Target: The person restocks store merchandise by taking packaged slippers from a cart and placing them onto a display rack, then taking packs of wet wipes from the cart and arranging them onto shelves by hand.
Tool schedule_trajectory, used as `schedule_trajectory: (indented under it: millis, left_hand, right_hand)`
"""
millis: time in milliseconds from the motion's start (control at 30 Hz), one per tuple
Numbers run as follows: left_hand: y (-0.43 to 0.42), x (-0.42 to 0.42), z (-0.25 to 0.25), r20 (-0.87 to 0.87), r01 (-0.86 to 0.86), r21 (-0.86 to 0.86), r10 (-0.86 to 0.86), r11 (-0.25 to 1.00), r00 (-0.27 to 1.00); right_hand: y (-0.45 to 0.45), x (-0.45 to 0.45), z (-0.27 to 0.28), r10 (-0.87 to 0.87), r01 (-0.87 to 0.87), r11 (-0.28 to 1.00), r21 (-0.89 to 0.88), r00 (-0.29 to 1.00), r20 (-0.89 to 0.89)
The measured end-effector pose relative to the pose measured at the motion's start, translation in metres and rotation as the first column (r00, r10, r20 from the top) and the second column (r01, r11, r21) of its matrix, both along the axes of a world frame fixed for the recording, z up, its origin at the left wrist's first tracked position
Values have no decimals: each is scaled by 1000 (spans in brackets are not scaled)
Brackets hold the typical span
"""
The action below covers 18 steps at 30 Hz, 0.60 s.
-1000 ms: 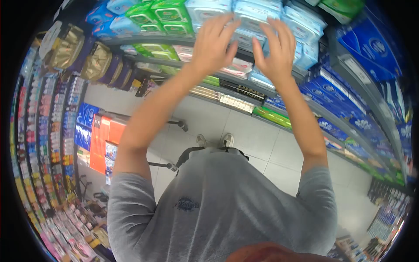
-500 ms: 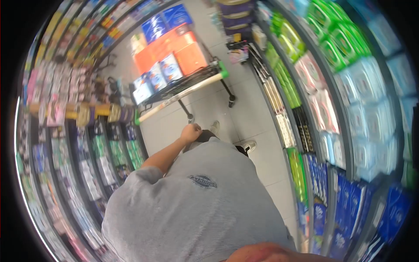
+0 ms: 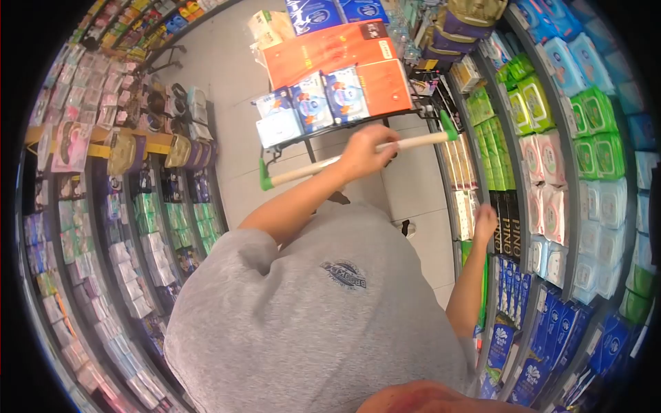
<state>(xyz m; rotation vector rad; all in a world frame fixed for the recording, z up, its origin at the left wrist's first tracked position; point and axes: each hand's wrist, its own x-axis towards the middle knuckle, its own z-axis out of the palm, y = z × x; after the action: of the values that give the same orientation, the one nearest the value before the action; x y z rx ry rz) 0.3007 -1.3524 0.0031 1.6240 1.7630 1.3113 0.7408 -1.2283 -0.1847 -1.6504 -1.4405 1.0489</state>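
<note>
My left hand (image 3: 368, 153) is closed around the pale handle (image 3: 427, 140) of a shopping cart, near its middle. In the cart lie a large orange box (image 3: 310, 58), a second orange piece beside it, several blue-and-white packs (image 3: 345, 95) along the near edge, and dark blue packs (image 3: 313, 15) at the far end. My right hand (image 3: 485, 221) hangs at the right beside the shelf, in front of black packs (image 3: 508, 224). Its fingers are too small and turned away to make out, and nothing is visibly held.
Shelves line both sides of a tiled aisle (image 3: 427, 255). On the right stand green wipes packs (image 3: 593, 155), pink-and-white packs (image 3: 544, 199) and blue packs (image 3: 547, 320). Small hanging packs (image 3: 148, 213) fill the left shelves. Gold-and-purple items (image 3: 461, 31) stick out near the cart's far right.
My left hand has moved from beside my body onto the cart handle. The cart appears closer and further right in view. My right hand has come into sight by the right shelf.
</note>
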Motion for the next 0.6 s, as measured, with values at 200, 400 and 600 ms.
schedule_trajectory:
  millis: [200,400,600]
  left_hand:
    - [-82,-177,-49,-117,-491,72,496,868,860]
    - [-140,-255,-80,65,-577,-312,623,755,780]
    - [-146,-266,-110,275,-394,-487,566,779,777]
  right_hand:
    - [-67,-330,143,338,-273,932,239,892,-299]
    - [-124,-485,133,681,-670,695,263,730,60]
    - [-135,-527,109,714,-777,626,65,604,354]
